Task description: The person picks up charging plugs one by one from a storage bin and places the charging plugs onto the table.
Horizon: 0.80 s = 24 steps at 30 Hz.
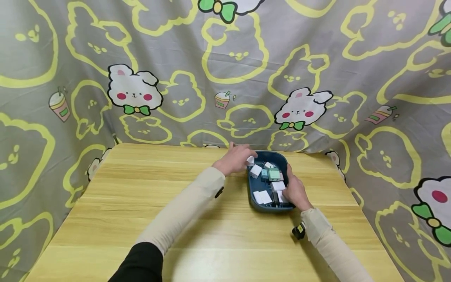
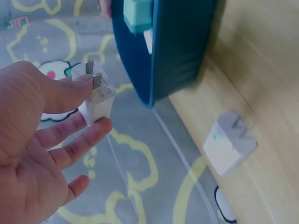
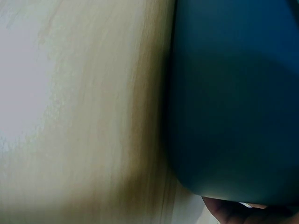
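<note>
My left hand [image 1: 237, 158] pinches a white charger plug [image 2: 97, 93] between thumb and fingers, its two metal prongs showing in the left wrist view. It is held at the left rim of a dark blue plastic bin [image 1: 270, 210]. My right hand [image 1: 296, 192] grips the bin's right side; in the right wrist view only part of this hand shows at the bottom edge. Inside the bin lie several white charger plugs [image 1: 255, 171], a mint green one [image 1: 273, 174] and a black one [image 1: 275, 199].
Another white charger plug [image 2: 229, 143] sits on the wooden table [image 1: 141, 184] outside the bin, seen in the left wrist view. A grey curtain [image 1: 183, 47] with yellow cartoon outlines hangs along the table's back and sides.
</note>
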{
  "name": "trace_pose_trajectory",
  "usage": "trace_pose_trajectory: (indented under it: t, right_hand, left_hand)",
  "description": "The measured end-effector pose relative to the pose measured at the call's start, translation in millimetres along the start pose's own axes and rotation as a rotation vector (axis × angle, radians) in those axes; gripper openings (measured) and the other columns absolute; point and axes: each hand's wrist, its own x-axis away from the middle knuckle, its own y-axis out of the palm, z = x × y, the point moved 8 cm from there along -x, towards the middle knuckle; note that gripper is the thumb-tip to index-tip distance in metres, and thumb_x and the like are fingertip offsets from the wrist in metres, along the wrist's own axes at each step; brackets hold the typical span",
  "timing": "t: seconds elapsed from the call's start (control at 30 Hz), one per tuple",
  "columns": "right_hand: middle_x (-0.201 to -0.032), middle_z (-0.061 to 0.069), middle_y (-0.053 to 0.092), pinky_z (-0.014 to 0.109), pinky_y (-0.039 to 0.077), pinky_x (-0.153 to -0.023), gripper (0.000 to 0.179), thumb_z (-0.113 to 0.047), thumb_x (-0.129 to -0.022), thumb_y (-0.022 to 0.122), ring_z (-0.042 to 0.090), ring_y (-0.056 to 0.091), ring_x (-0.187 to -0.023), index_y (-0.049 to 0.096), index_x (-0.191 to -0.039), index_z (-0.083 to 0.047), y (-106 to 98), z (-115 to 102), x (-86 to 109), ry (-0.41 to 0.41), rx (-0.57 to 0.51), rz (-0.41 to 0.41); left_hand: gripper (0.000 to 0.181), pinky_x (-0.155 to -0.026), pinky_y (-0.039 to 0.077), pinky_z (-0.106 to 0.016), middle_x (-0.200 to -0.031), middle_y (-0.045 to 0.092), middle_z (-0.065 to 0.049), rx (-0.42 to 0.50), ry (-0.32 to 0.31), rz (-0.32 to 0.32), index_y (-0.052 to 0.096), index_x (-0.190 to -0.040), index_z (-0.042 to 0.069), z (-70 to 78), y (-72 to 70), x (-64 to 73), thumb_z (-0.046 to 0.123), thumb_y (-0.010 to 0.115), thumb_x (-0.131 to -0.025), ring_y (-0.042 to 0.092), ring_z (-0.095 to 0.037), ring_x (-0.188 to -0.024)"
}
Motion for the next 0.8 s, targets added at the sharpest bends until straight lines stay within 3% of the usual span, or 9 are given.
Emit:
trace_pose_trajectory:
  t: [0.27,0.43,0.63,0.8]
  right_hand:
    - [-0.138,0.038,0.053,0.045,0.049,-0.076,0.106,0.013,-0.072,0.062,0.036,0.058,-0.09,0.007,-0.161,0.002,-1.1,-1.2,0.6,-0.024,0.005,0.017]
    - [-0.139,0.039,0.052,0.049,0.05,-0.083,0.106,0.012,-0.071,0.063,0.039,0.06,-0.099,0.007,-0.161,0.003,-0.6,-1.0,1.2,-0.022,0.007,0.02]
    - [-0.141,0.039,0.051,0.05,0.051,-0.083,0.104,0.013,-0.072,0.063,0.039,0.06,-0.098,0.008,-0.161,0.003,0.5,-0.6,1.1,-0.021,0.009,0.02]
    - [-0.144,0.038,0.049,0.054,0.052,-0.09,0.105,0.012,-0.074,0.063,0.043,0.06,-0.109,0.007,-0.162,0.002,0.9,0.2,0.6,-0.009,0.009,0.013]
  left_hand:
    - [0.041,-0.112,0.026,-0.063,-0.126,0.065,-0.002,0.004,-0.059,-0.003,0.067,-0.133,0.022,-28.7,-6.3,7.1,0.011,0.072,-0.094,0.06,-0.021,-0.118]
    - [0.041,-0.104,0.029,-0.056,-0.128,0.064,-0.003,-0.012,-0.086,-0.006,0.066,-0.134,0.021,-45.0,-6.7,10.4,0.012,0.071,-0.094,0.061,-0.023,-0.118]
    - [0.042,-0.107,0.027,-0.058,-0.126,0.064,-0.004,0.0,-0.137,-0.006,0.066,-0.134,0.021,-64.2,-7.1,15.3,0.01,0.072,-0.094,0.063,-0.025,-0.115]
    - [0.043,-0.106,0.026,-0.056,-0.129,0.066,-0.005,0.013,-0.171,-0.004,0.066,-0.135,0.019,-81.0,-6.1,21.4,0.009,0.071,-0.093,0.061,-0.025,-0.119]
